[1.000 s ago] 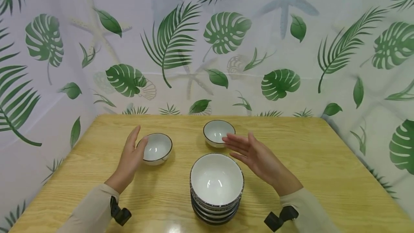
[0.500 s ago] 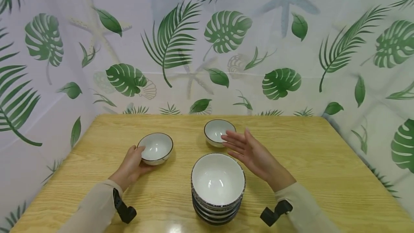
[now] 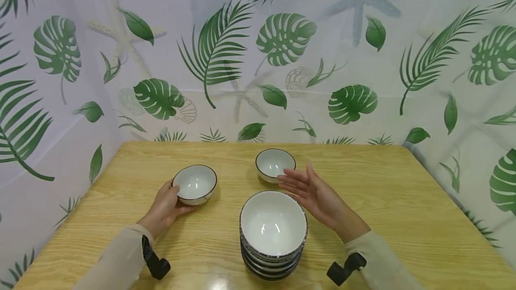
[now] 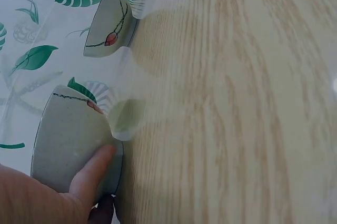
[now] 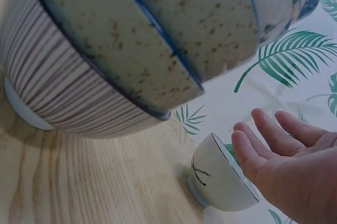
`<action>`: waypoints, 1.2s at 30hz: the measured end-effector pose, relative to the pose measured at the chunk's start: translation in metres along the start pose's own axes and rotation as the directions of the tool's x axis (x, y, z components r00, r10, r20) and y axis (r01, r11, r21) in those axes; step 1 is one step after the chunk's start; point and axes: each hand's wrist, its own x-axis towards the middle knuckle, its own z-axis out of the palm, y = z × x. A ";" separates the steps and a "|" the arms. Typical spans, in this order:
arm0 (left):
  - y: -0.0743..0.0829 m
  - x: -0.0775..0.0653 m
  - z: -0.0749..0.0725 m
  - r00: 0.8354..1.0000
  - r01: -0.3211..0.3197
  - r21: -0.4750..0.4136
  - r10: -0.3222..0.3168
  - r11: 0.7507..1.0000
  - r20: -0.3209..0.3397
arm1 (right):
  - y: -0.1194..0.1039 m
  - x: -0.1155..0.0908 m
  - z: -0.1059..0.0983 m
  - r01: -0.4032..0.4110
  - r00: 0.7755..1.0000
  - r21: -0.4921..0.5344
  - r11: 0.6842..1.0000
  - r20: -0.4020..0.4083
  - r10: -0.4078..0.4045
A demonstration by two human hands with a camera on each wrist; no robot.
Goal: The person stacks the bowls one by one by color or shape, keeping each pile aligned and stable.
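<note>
Toward the left edge of the table (image 3: 121, 176), the left hand (image 3: 165, 207) pinches a bowl (image 3: 195, 182), probably light but easily broken, best held by its side, and the right hand (image 3: 320, 198) is spread.

Glossy ceramic bowls (image 3: 195, 181), smooth wood-grained table (image 3: 383, 182)

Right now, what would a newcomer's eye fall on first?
Probably the tall stack of bowls, near the middle of the table's near side. Next, to its left, the left hand gripping a small white bowl. Behind the table, the bold green-leaf backdrop also stands out.
</note>
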 end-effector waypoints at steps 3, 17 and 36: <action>-0.001 0.000 -0.002 1.000 -0.002 0.008 0.002 1.000 0.000 | 0.002 -0.001 -0.002 -0.012 1.000 0.005 1.000 -0.009 0.012; -0.001 0.001 -0.008 0.998 0.023 -0.152 -0.015 0.988 0.053 | 0.008 -0.006 -0.009 -0.001 0.999 -0.012 1.000 -0.034 0.001; 0.001 -0.004 -0.003 0.999 0.009 -0.058 -0.007 0.998 0.044 | 0.009 -0.011 -0.010 0.003 0.999 -0.036 0.999 -0.033 -0.005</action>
